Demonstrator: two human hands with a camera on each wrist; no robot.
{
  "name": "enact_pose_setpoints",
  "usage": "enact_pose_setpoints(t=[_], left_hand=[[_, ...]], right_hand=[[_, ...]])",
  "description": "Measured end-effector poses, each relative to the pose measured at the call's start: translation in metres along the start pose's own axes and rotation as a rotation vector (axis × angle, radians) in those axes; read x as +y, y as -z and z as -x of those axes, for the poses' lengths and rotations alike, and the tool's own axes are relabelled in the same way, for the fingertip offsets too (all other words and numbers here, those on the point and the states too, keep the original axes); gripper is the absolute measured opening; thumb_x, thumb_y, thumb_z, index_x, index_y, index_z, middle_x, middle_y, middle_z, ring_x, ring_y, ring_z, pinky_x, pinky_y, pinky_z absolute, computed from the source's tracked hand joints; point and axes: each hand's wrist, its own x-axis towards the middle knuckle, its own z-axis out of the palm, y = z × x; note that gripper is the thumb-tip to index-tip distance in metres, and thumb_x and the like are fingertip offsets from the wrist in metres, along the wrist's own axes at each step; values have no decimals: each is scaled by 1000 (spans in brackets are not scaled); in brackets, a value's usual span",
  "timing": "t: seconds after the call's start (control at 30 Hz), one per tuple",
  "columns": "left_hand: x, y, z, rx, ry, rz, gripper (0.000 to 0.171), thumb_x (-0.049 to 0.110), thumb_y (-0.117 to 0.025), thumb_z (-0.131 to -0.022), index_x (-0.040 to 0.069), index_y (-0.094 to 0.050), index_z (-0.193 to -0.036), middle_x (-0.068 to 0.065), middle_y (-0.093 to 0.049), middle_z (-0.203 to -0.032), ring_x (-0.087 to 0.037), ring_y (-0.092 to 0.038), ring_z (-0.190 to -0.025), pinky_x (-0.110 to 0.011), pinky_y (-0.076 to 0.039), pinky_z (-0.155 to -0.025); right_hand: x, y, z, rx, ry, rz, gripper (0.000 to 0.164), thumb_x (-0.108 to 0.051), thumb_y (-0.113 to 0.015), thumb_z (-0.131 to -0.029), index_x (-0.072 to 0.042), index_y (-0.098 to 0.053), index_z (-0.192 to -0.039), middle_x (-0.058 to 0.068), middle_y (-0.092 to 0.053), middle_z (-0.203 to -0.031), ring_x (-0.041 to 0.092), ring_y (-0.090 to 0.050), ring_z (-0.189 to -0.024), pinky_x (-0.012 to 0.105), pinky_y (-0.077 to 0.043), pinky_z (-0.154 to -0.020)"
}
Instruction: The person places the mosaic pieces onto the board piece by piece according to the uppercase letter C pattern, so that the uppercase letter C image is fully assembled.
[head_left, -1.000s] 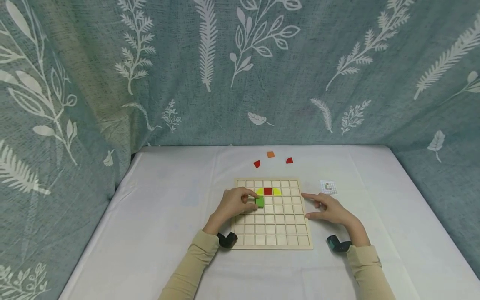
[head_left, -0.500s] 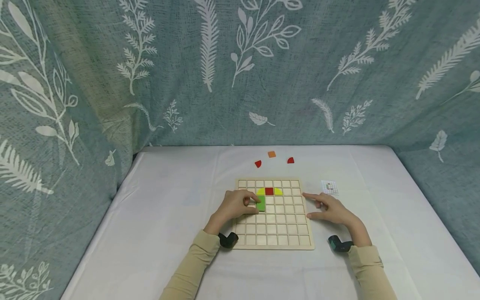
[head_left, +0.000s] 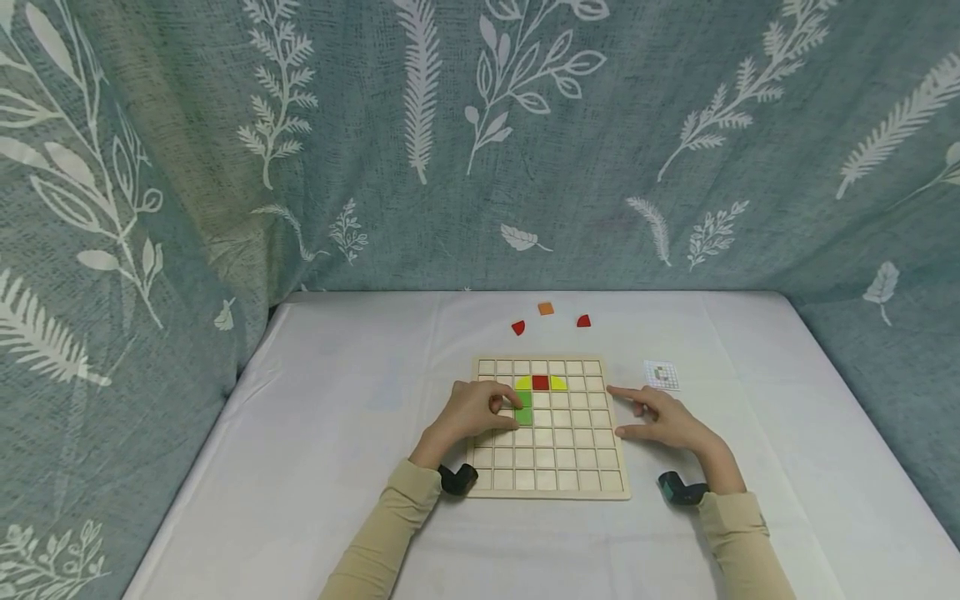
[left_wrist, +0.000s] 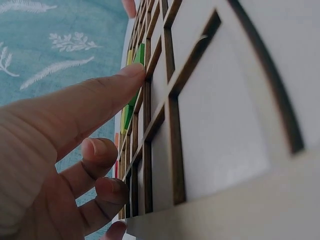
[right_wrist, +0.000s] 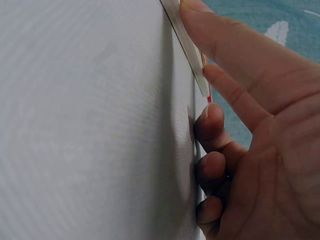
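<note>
A wooden grid board lies on the table. My left hand reaches over its left side, thumb and index finger pinching a green square tile sitting in a cell. Directly above it is another green tile, partly covered by the index fingertip. In the left wrist view, the thumb tip presses on green. My right hand touches the board's right edge with index finger and thumb spread apart, its other fingers curled in. A red square tile sits between two yellow rounded tiles in an upper row.
Beyond the board lie an orange square tile and two red quarter-round tiles. A small printed pattern card lies right of the board. A patterned curtain hangs behind the white-covered table.
The green tile in my left hand has moved slightly toward me and settled into the cell below the other green tile. My right hand stays at the board's edge.
</note>
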Motion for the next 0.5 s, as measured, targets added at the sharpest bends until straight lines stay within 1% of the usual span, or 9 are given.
enact_pose_setpoints(t=[0.2, 0.5], left_hand=[[2, 0, 0, -10, 11, 11, 21, 30, -78, -74, 22, -72, -92, 12, -41, -54, -5, -39, -55, -48, -32, -88], [2, 0, 0, 7, 18, 1, 21, 32, -78, -73, 22, -72, -91, 12, -41, -55, -5, -38, -56, -43, -34, -85]], right_hand=[[0, 0, 1, -4, -3, -4, 67, -32, -78, -73, -11, -54, -132, 0, -41, -77, 10, -31, -65, 23, -27, -58], [-4, 3, 1, -10, -10, -11, 66, -32, -78, -73, -10, -54, -131, 0, -42, -77, 10, -32, -66, 23, -28, -58]])
